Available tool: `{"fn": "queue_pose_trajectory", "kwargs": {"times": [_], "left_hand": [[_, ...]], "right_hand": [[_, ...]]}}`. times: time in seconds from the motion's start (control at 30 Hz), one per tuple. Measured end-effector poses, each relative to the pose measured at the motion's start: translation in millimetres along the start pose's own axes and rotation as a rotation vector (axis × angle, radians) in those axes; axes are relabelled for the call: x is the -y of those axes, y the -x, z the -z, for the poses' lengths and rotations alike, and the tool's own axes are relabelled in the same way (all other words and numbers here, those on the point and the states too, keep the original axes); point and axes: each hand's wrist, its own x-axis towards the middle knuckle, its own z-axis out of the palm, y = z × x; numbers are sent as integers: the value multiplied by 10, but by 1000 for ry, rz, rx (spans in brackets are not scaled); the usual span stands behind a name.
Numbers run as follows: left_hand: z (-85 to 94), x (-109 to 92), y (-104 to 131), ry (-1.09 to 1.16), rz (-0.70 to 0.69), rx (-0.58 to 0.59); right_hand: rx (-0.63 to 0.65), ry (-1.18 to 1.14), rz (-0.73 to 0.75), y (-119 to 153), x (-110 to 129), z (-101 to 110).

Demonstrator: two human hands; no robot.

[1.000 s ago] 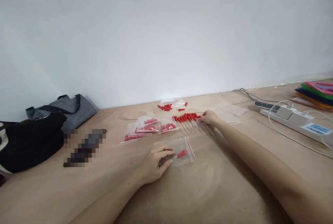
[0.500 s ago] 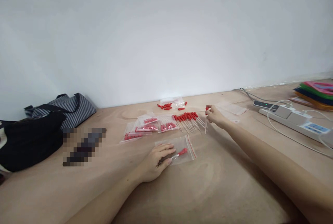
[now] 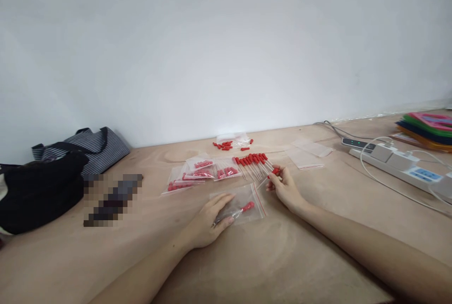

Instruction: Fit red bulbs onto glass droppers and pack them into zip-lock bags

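Observation:
My left hand [image 3: 212,219] lies on a clear zip-lock bag [image 3: 259,212], its fingers stretched over the bag's left part and the thumb apart from them. Inside that bag is a dropper [image 3: 248,207] with a red rubber bulb; my hand hides its lower end. To the right of the bag, my right hand [image 3: 287,191] pinches another dropper [image 3: 276,171] by its red bulb. Its thin clear tube slants down toward the bag's opening, which has a red line along it. Just behind lies a row of several red-bulbed droppers [image 3: 251,159].
Filled bags of red bulbs [image 3: 203,172] lie left of the row. Loose red bulbs [image 3: 223,145] are by the wall. Flat bags [image 3: 305,157], a power strip [image 3: 399,165] with cables and coloured sheets [image 3: 423,130] lie right; a striped bag [image 3: 106,148] and black cloth item [image 3: 45,196] left.
My right hand has come toward me and left with the dropper, which has gone from upright to slanted near the bag. My left hand has barely moved.

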Motion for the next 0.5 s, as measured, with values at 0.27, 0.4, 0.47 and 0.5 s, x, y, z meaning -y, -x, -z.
{"fn": "queue_pose_trajectory", "kwargs": {"times": [0.27, 0.4, 0.47, 0.5], "left_hand": [[0, -16, 3, 39, -29, -29], [5, -32, 4, 26, -19, -27], [7, -32, 4, 24, -18, -23], [6, -29, 3, 24, -21, -23]], "right_hand": [[409, 216, -159, 185, 71, -64], [445, 250, 1, 150, 68, -31], [464, 326, 140, 116, 92, 4], [487, 369, 208, 99, 110, 25]]}}
